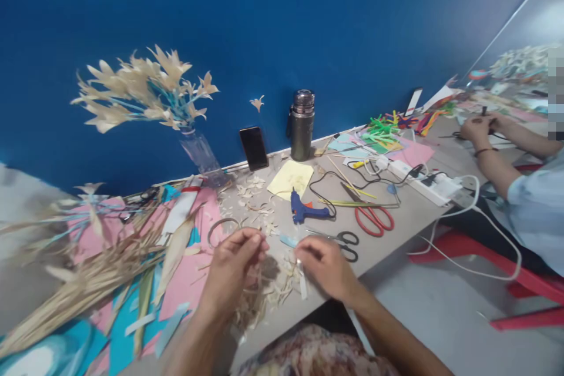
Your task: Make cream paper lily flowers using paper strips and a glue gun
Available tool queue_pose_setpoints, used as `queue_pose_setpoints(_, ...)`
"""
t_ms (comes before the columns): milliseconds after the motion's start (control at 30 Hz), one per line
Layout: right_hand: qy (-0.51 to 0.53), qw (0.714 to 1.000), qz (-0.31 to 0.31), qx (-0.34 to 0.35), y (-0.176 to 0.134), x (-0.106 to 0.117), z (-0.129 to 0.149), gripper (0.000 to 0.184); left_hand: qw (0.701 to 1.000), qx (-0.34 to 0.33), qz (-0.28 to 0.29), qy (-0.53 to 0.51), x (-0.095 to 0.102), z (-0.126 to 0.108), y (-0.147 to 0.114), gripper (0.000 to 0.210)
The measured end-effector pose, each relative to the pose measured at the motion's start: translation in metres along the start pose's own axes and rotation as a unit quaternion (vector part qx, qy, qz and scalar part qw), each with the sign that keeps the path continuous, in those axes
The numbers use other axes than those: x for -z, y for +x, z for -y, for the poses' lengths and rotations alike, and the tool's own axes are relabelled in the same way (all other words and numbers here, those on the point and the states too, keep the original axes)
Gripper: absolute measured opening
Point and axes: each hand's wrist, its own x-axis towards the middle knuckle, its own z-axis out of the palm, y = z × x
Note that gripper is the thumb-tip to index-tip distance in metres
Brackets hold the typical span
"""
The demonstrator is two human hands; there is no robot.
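Over the near edge of the table, my left hand is closed, thumb against forefinger; whatever it pinches is too small to make out. To its right, my right hand is closed too, fingertips pinched on a narrow white strip that hangs below them. A light-blue piece shows just beyond these fingers. Beneath and between both hands lie dry, pale husk scraps. Beyond them are a blue glue gun, black-handled scissors and red-handled scissors. A roll of tape is by my left hand.
Husk flowers stand in a clear bottle at back left. A phone and flask stand by the wall. Dried husks cover coloured paper at left. A power strip trails cables rightward. Another person's hands work at right.
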Motion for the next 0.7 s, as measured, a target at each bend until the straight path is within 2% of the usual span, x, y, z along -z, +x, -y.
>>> queue_pose_setpoints(33, -0.074, 0.994, -0.077, 0.026, 0.002, 0.02, -0.011, 0.02, 1.0, 0.001, -0.01, -0.014, 0.004, -0.002, 0.001, 0.034)
queue_pose_setpoints(67, -0.15, 0.975, -0.162, 0.03, 0.003, 0.042, -0.025, 0.021, 1.0, 0.0, -0.014, -0.028, 0.009, -0.004, 0.003, 0.035)
queue_pose_setpoints(100, -0.229, 0.949, -0.216, 0.022, 0.002, 0.066, -0.039, 0.021, 0.999, 0.004, -0.012, -0.041, 0.012, -0.005, 0.004, 0.035)
queue_pose_setpoints(133, -0.301, 0.922, -0.242, 0.006, 0.001, 0.09, -0.053, 0.02, 0.998, 0.013, -0.007, -0.055, 0.014, -0.005, 0.004, 0.036)
queue_pose_setpoints(233, -0.458, 0.863, -0.2, -0.074, -0.004, 0.142, -0.081, 0.017, 0.994, 0.061, 0.012, -0.085, 0.011, -0.002, 0.005, 0.038)
queue_pose_setpoints(300, -0.495, 0.848, -0.147, -0.122, -0.002, 0.156, -0.084, 0.021, 0.993, 0.083, 0.025, -0.085, 0.004, 0.002, 0.005, 0.038)
queue_pose_setpoints(433, -0.475, 0.858, -0.045, -0.192, 0.019, 0.164, -0.061, 0.02, 0.993, 0.068, 0.055, -0.073, -0.012, 0.004, 0.004, 0.038)
queue_pose_setpoints(533, -0.456, 0.87, 0.033, -0.185, 0.026, 0.182, -0.045, 0.017, 0.993, 0.055, 0.074, -0.078, -0.016, 0.001, 0.002, 0.036)
queue_pose_setpoints(633, -0.457, 0.863, 0.116, -0.181, 0.006, 0.212, -0.048, 0.015, 0.99, 0.057, 0.088, -0.097, -0.012, 0.001, 0.001, 0.035)
queue_pose_setpoints(700, -0.429, 0.868, 0.142, -0.204, -0.016, 0.229, -0.057, 0.011, 0.987, 0.062, 0.095, -0.114, -0.008, 0.003, 0.002, 0.033)
